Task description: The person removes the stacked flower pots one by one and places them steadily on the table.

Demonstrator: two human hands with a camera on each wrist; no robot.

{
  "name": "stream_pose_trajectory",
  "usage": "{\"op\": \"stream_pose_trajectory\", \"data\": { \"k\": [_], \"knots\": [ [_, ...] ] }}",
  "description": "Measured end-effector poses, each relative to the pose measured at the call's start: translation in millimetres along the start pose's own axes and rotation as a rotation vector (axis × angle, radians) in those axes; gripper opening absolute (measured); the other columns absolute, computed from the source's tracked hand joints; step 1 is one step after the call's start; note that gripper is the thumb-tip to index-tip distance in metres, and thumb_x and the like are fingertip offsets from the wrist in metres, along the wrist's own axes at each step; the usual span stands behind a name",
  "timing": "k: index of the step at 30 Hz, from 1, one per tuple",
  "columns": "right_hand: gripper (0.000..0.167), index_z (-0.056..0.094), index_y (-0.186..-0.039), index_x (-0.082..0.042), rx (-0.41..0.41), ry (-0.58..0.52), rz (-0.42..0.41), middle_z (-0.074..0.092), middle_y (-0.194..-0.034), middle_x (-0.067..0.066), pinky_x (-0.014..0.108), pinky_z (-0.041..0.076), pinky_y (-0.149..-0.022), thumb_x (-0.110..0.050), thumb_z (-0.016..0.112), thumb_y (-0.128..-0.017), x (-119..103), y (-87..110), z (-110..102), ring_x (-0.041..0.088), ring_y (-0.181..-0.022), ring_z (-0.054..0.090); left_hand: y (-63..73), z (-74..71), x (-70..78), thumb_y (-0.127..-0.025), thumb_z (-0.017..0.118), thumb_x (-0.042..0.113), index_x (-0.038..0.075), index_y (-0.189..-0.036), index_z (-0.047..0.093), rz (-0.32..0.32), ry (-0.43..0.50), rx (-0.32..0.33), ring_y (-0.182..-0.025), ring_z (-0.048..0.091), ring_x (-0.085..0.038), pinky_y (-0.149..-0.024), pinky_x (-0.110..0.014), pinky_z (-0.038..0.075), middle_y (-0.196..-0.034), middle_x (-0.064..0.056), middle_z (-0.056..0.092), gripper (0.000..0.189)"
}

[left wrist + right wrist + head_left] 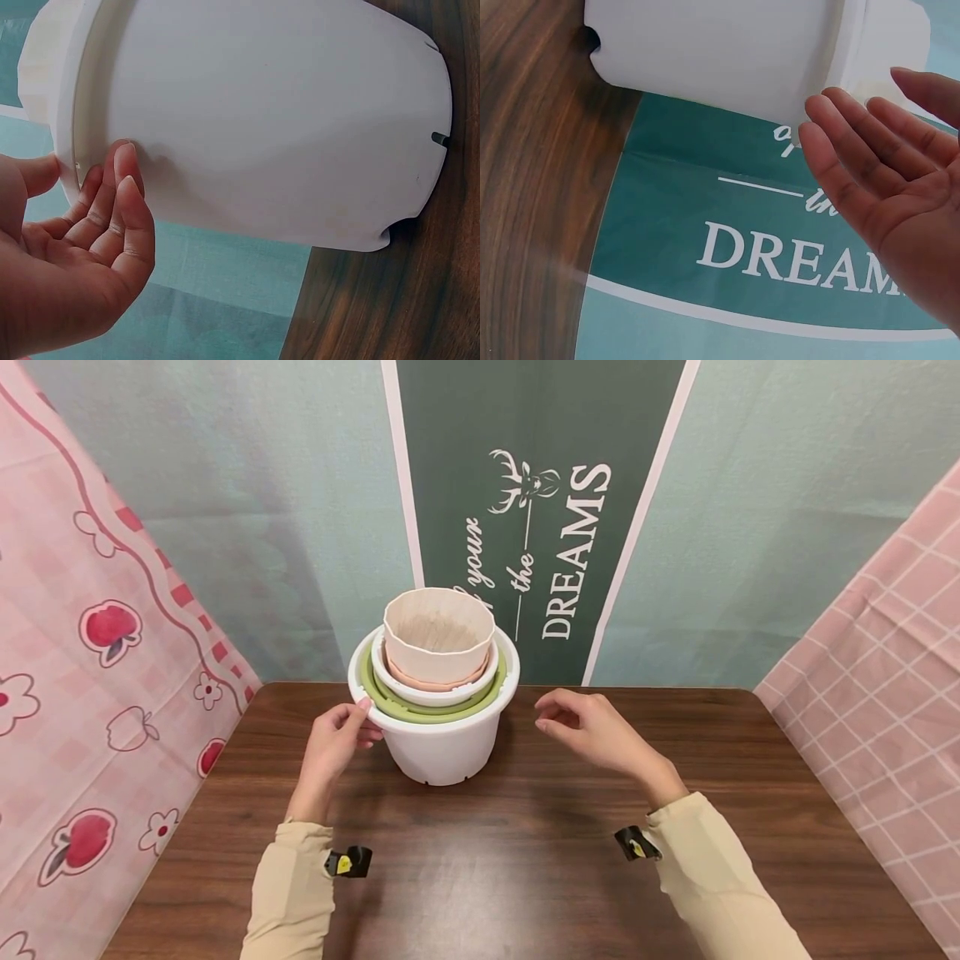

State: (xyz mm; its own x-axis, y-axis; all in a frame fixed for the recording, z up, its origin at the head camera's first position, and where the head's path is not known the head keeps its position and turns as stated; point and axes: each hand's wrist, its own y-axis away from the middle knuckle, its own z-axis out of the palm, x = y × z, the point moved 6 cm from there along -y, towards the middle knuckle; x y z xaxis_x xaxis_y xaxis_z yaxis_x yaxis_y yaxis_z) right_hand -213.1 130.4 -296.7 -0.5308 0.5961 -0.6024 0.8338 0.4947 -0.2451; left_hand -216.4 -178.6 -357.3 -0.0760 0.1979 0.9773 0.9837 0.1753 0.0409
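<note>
A large white flowerpot (442,750) stands upright on the table, holding a nested stack. Inside it are green pot rims (420,713), a smaller white pot (384,673), a peach-coloured rim (438,684) and, on top, a cream pot (442,662) with a faceted edge. With thumb above and fingers below, my left hand (335,739) pinches the large pot's rim on its left side. The left wrist view shows the thumb on the rim (66,127). My right hand (600,731) hovers right of the pot, apart from it, fingers loosely bent and holding nothing.
The dark wooden table (465,860) ends at a green fabric backdrop (540,652) printed with a deer and lettering, close behind the pots. Pink patterned cloths hang at the left (120,693) and right (885,693). Black straps circle both wrists.
</note>
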Motion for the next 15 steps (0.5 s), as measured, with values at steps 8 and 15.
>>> {"op": "stream_pose_trajectory", "data": {
  "k": [8, 15],
  "knots": [
    [0.013, 0.063, -0.098, -0.006, -0.003, -0.045, 0.035, 0.065, -0.084, 0.001, 0.03, 0.049, -0.067, -0.011, 0.063, -0.086, 0.2, -12.0, -2.7, 0.011, -0.075, 0.058, -0.2, -0.5, -1.6, -0.094, 0.051, 0.029, -0.008, -0.096, 0.054, -0.005, 0.006, 0.005, -0.063, 0.061, -0.006, -0.061, -0.023, 0.051, -0.07, -0.005, 0.063, 0.038],
    [0.011, 0.063, -0.096, -0.005, 0.001, -0.139, 0.072, 0.064, -0.08, 0.004, 0.03, 0.051, -0.064, -0.009, 0.062, -0.086, -0.6, -21.9, -4.6, 0.016, -0.071, 0.061, -0.5, 0.9, -0.4, -0.094, 0.051, 0.027, -0.007, -0.093, 0.054, 0.003, 0.043, 0.009, -0.063, 0.061, -0.008, -0.059, -0.023, 0.051, -0.069, -0.004, 0.062, 0.035]
  ]
}}
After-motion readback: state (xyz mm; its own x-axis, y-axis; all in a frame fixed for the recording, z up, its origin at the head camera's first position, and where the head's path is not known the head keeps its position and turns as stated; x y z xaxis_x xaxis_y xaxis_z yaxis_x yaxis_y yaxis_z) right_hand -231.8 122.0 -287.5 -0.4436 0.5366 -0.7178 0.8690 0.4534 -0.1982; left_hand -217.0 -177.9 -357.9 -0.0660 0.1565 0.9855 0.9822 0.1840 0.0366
